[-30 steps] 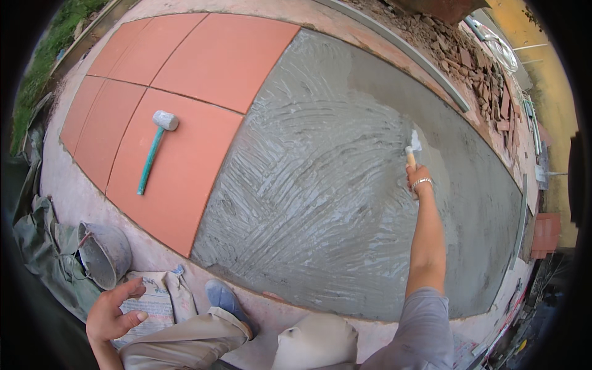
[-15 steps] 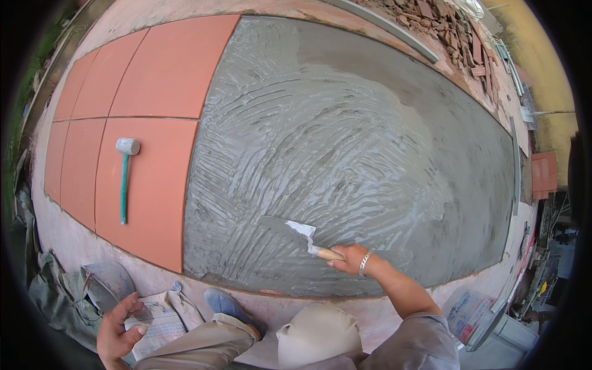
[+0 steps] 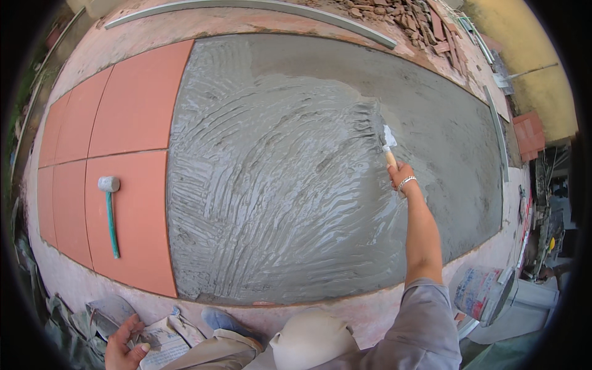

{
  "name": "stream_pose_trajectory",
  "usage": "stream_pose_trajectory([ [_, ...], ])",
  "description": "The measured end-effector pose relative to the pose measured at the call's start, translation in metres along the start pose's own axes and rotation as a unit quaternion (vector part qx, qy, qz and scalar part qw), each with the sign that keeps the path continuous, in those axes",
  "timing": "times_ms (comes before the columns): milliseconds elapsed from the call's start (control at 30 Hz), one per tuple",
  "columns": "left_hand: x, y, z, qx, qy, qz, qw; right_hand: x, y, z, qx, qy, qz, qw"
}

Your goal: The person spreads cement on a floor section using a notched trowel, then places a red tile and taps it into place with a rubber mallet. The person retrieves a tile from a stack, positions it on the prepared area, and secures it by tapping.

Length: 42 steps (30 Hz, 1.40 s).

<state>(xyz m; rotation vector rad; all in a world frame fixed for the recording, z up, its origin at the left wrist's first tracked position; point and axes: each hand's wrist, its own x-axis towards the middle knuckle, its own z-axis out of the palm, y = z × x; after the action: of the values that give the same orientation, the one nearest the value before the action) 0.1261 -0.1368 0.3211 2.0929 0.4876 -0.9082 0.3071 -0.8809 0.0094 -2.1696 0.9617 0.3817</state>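
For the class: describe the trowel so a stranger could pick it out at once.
Find the broad bed of wet grey mortar, right of the flat terracotta-coloured tiles. Toward its upper right, the person's right hand grips a wooden-handled metal trowel. Its pale tan handle sets it apart from the green-handled, white-headed mallet lying on a tile.

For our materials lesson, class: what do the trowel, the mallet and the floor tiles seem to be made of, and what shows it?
Trowel blade: probably metal, bright where light catches it.
Trowel handle: likely wood, tan and smooth-looking.
Mallet head: dull whitish, perhaps rubber.
Mallet handle: teal, painted or plastic; unclear which.
Floor tiles: likely fired clay, matte, judging by their even orange-red surface.
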Motion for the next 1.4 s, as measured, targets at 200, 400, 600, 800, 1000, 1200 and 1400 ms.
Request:
stream_pose_trajectory([
  [200, -0.002, 0.004, -0.005, 0.055, -0.017, -0.007, 0.998, 0.005, 0.015, 0.023, -0.074, 0.157, 0.054, 0.983],
  [400, 0.013, 0.021, 0.001, 0.044, -0.044, 0.007, 0.998, -0.025, -0.101, 0.148, 0.077, 0.029, -0.122, 0.989],
  [600, 0.014, 0.035, 0.007, 0.048, -0.048, 0.007, 0.998, -0.008, -0.210, 0.171, 0.035, -0.035, -0.095, 0.994],
  [800, 0.007, 0.019, 0.002, 0.062, -0.072, 0.013, 0.995, 0.040, -0.181, 0.120, 0.036, 0.089, -0.041, 0.994],
  [1000, 0.007, 0.015, 0.004, 0.058, -0.064, 0.017, 0.996, 0.035, -0.109, 0.073, 0.097, 0.124, 0.104, 0.982],
  [1200, 0.041, 0.021, 0.001, 0.165, -0.038, 0.079, 0.982, -0.057, -0.012, 0.063, 0.156, 0.172, 0.197, 0.952],
  [1400, 0.103, 0.061, -0.001, 0.260, -0.065, 0.097, 0.959, -0.145, 0.076, 0.074, 0.181, 0.238, 0.253, 0.920],
])
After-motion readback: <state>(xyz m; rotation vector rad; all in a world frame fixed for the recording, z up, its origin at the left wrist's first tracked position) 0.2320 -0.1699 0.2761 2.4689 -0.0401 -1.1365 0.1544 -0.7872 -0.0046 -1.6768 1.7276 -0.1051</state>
